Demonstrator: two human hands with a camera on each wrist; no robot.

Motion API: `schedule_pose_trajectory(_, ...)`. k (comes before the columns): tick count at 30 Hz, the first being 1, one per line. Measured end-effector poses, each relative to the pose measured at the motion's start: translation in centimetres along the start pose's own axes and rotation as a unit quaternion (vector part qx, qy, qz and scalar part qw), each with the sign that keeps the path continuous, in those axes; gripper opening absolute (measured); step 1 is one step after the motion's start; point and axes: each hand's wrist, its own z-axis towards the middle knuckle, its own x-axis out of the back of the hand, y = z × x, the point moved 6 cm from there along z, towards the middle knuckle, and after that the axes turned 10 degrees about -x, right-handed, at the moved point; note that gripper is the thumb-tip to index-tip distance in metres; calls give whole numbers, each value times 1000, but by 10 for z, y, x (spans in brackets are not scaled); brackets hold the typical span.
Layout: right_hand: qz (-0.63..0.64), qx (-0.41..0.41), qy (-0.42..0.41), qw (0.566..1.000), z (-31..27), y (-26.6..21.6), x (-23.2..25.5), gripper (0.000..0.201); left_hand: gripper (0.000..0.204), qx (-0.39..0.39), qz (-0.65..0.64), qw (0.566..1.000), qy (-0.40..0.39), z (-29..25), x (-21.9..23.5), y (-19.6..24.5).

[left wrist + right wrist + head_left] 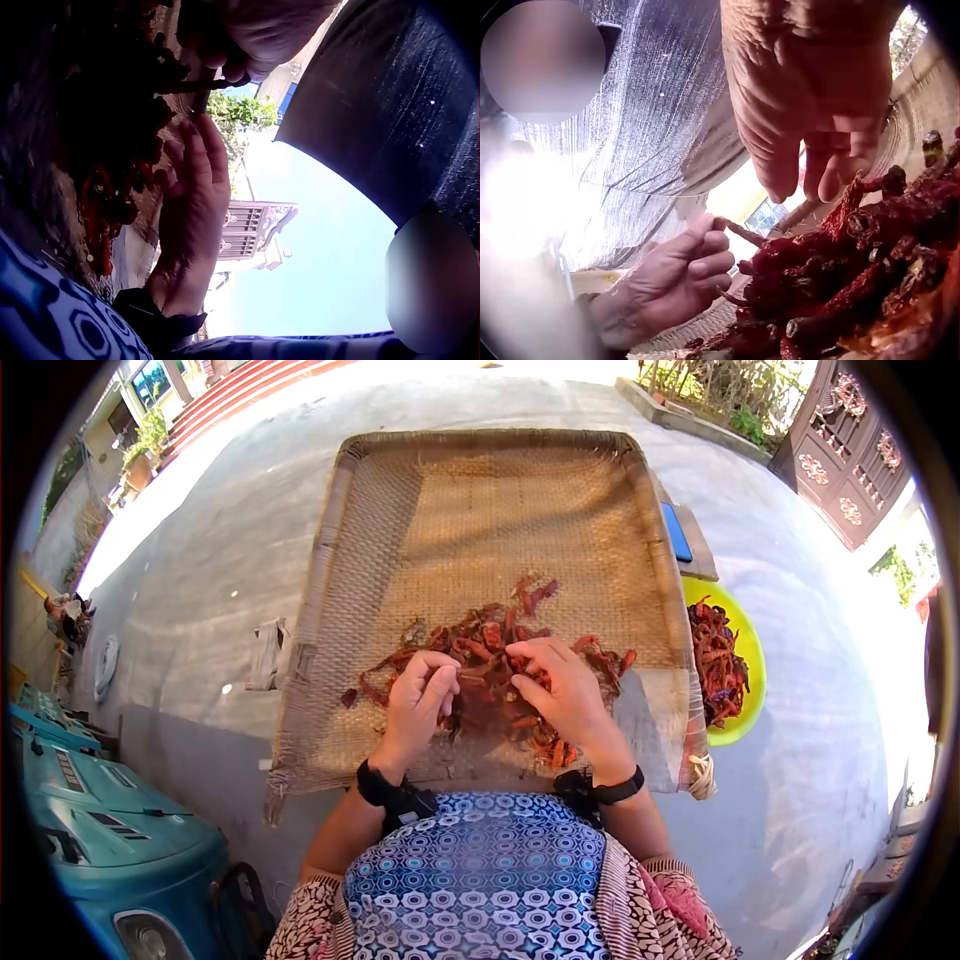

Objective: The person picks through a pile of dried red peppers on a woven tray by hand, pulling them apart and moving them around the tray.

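Observation:
A heap of dried red chili peppers (475, 640) lies on the near half of a woven bamboo tray (520, 490). Over the heap's left side, my left hand (420, 695) pinches a thin, brownish dried chili pepper (741, 232) between thumb and forefinger. Its far end runs into the heap in the right wrist view. My right hand (568, 690) hovers at the heap's right side, fingers loosely bent and apart, close above the peppers. The left wrist view has the heap in dark shadow.
A yellow-green basin (752, 670) filled with dark red chilies stands right of the tray. Behind it is a blue flat object (676, 532) on a board. A teal machine-like vehicle (120, 830) stands at lower left, and a scrap (268, 655) lies by the tray's left edge.

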Motion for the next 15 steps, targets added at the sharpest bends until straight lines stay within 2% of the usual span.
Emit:
schedule_pose_trajectory(1,-19,39,18,999,0,-5,1,28,15,-13,-7,1000,2,0,0,4)
schedule_pose_trajectory(4,-18,49,-71,996,4,-1,-8,28,16,7,-58,998,9,0,-1,9)
schedule_pose_trajectory(7,-27,56,-82,995,4,0,-10,28,17,43,-144,989,8,-1,-5,8)
schedule_pose_trajectory(10,-13,36,-81,996,3,5,-12,26,20,55,-184,981,8,-2,-9,5)
schedule_pose_trajectory(13,-30,44,-34,998,0,6,-2,23,23,58,-138,988,50,4,-4,7)
schedule_pose_trajectory(15,74,-106,-23,991,-2,23,18,23,26,51,-43,998,18,5,-5,14)
